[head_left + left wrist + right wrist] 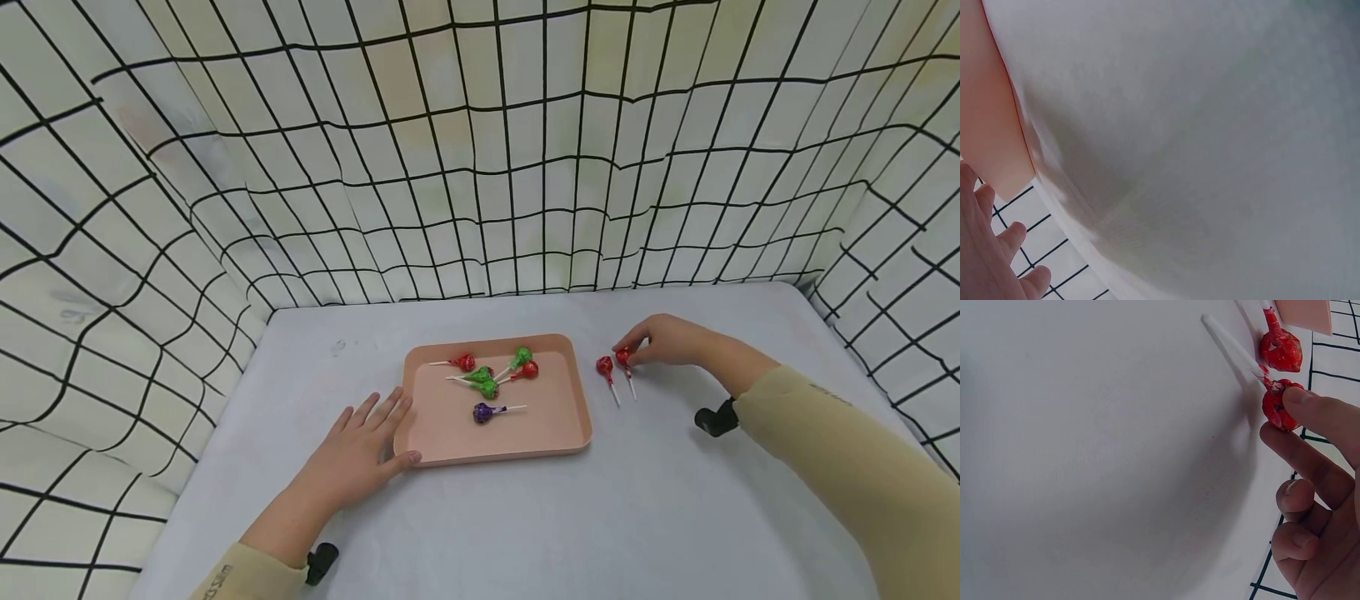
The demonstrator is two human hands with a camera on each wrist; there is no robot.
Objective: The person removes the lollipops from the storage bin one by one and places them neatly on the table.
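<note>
My right hand (666, 342) pinches a red-wrapped lollipop (1280, 405) by its candy head between thumb and index finger, its white stick pointing away. Right beside it on the table lies a second red lollipop (604, 365), just past the tray's right side. My left hand (360, 454) lies with fingers spread at the left edge of the pink tray (442, 442), thumb at its lower left corner. In the tray are a purple lollipop (483, 412), a red lollipop (467, 362) at the upper left, another red lollipop (529, 369) and several green lollipops (521, 357).
The white-covered table (525, 533) runs out on all sides of the tray. Behind it and along both sides stands a black wire grid (510, 171) with pale sheeting. A small black device (716, 418) sits at my right wrist, another black device (322, 563) at my left.
</note>
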